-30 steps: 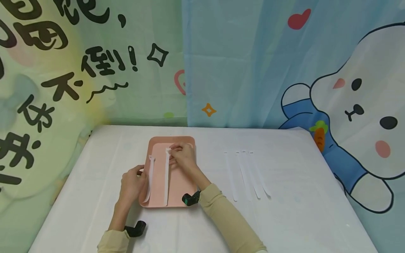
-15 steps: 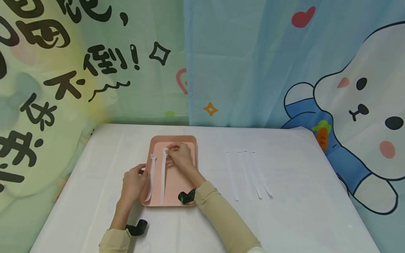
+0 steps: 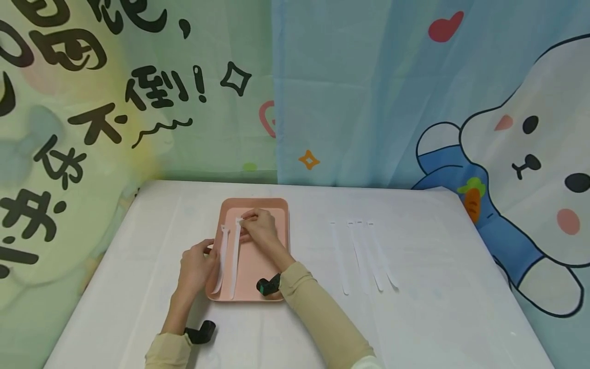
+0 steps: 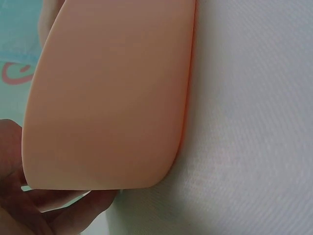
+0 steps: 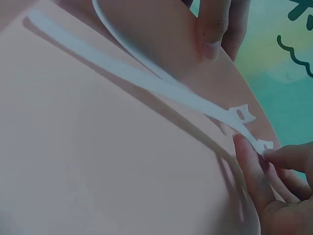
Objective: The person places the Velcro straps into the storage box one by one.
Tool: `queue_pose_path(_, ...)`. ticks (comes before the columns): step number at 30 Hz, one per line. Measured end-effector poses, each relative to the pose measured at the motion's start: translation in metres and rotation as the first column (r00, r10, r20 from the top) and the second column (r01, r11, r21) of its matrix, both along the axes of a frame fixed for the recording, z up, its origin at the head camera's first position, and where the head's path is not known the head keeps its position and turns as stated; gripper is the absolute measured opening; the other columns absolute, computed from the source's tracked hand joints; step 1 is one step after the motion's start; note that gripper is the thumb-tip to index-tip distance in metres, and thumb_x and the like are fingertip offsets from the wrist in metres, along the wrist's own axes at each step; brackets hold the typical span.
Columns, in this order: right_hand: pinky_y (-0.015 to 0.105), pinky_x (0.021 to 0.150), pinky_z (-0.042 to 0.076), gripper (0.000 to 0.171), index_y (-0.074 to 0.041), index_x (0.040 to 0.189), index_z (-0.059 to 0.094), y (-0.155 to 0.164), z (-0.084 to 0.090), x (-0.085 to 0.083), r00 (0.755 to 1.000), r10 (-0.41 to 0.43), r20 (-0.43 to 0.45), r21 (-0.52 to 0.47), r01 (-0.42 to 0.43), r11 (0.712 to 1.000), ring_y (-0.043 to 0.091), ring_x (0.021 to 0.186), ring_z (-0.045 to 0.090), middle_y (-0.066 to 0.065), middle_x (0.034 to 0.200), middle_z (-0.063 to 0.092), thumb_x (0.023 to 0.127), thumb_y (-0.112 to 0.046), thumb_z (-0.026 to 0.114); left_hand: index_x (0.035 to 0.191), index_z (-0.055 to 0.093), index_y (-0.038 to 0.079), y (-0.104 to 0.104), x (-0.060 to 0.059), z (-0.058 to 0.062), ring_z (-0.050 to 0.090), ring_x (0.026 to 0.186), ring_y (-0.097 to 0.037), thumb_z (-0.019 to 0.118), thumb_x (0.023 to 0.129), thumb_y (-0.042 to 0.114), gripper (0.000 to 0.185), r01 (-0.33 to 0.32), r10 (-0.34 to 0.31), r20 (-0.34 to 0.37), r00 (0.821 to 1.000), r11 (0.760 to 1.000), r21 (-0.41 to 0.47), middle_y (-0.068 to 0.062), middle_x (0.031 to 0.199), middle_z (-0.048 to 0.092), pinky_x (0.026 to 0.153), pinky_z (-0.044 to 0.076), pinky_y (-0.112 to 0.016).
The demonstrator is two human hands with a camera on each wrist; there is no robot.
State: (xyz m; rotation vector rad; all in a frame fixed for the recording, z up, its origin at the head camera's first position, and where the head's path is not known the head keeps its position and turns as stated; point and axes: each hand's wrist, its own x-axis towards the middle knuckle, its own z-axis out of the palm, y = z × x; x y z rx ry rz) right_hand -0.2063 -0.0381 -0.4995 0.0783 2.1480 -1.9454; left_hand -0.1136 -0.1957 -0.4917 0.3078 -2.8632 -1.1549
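Note:
A pink tray (image 3: 272, 241) lies on the white table. Two white straps lie lengthwise in it: the left strap (image 3: 223, 256) and a second strap (image 3: 234, 261) beside it. My right hand (image 3: 243, 219) pinches the second strap's notched far end; the right wrist view shows that pinch (image 5: 261, 149) and the strap (image 5: 146, 81) running across the tray floor. My left hand (image 3: 208, 251) grips the tray's left rim, thumb on top. In the left wrist view its fingers (image 4: 58, 210) curl under the tray's outer wall (image 4: 112, 93).
Several more white straps (image 3: 364, 253) lie side by side on the white tablecloth (image 3: 438, 307) to the right of the tray. Printed cartoon curtains hang right behind the table's far edge. Black wrist cameras (image 3: 268, 286) sit on both forearms.
My right hand has drawn the second strap leftwards across the tray, closer to the first strap. The left hand has kept its hold on the rim.

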Motion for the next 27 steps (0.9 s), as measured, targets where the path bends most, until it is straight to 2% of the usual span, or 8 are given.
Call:
queue_pose_path(5, 0.038, 0.060, 0.061, 0.013, -0.001, 0.107, 0.071, -0.005, -0.004, -0.003, 1.000, -0.005, 0.018, 0.030, 0.005, 1.000, 0.033, 0.069, 0.075, 0.014, 0.091, 0.075, 0.094, -0.005, 0.071, 0.129, 0.066, -0.006, 0.000, 0.001, -0.001, 0.064, 0.066, -0.023, 0.058, 0.096, 0.006, 0.037, 0.001, -0.001, 0.001, 1.000, 1.000, 0.004, -0.029, 0.104, 0.073, 0.055, 0.045, -0.029)
queue_pose_path(12, 0.036, 0.057, 0.060, 0.013, 0.001, 0.106, 0.070, -0.007, -0.006, -0.006, 1.000, 0.008, 0.003, 0.045, -0.008, 0.999, 0.035, 0.067, 0.075, 0.015, 0.084, 0.075, 0.094, -0.003, 0.070, 0.129, 0.067, -0.006, 0.002, -0.001, -0.002, 0.062, 0.065, -0.022, 0.058, 0.095, 0.006, 0.037, 0.005, -0.005, 0.001, 1.000, 1.000, -0.002, -0.028, 0.103, 0.074, 0.054, 0.044, -0.028)
queue_pose_path(19, 0.035, 0.062, 0.061, 0.014, 0.006, 0.106, 0.070, -0.011, -0.009, -0.008, 0.999, 0.019, -0.029, 0.026, -0.018, 0.999, 0.035, 0.075, 0.076, 0.019, 0.091, 0.076, 0.093, 0.001, 0.070, 0.129, 0.067, -0.004, 0.002, -0.001, -0.002, 0.058, 0.062, -0.021, 0.058, 0.094, 0.007, 0.038, 0.003, -0.003, -0.002, 1.000, 1.000, 0.008, -0.028, 0.103, 0.074, 0.053, 0.041, -0.029)
queue_pose_path(27, 0.028, 0.066, 0.060, 0.016, 0.004, 0.107, 0.073, -0.014, -0.009, -0.011, 0.995, 0.057, -0.082, 0.098, -0.049, 0.994, 0.025, 0.075, 0.075, 0.017, 0.096, 0.076, 0.092, -0.001, 0.070, 0.128, 0.068, -0.005, -0.002, 0.000, -0.002, 0.063, 0.067, -0.025, 0.060, 0.094, 0.005, 0.036, -0.005, 0.004, -0.025, 1.000, 1.000, -0.021, -0.027, 0.102, 0.075, 0.056, 0.045, -0.031)
